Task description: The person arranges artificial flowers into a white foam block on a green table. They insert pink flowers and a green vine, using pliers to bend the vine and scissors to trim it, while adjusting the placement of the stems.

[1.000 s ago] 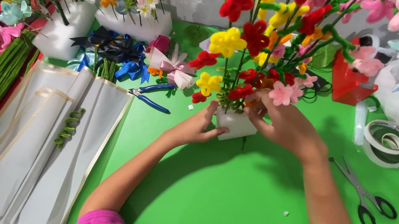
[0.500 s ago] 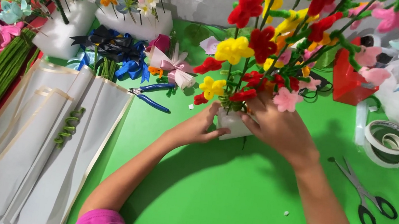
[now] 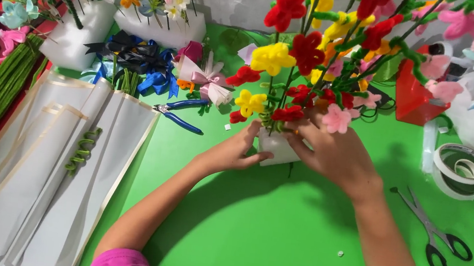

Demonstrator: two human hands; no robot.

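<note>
Near the middle of the frame, your 2 hands close around the small white block (image 3: pixel 276 147) that carries the pipe-cleaner flowers (image 3: pixel 307 51). Your left hand (image 3: pixel 236 151) cups its left side with curled fingers pressed to it; your right hand (image 3: pixel 332 153) wraps the right side and top, fingers bent in among the stem bases. The block sits on the green table (image 3: pixel 272 235), touching both palms, and the stems run up and away toward the upper edge. Scissors (image 3: pixel 432 232) lie at lower right, blue-handled pliers (image 3: pixel 181 113) to the left.
</note>
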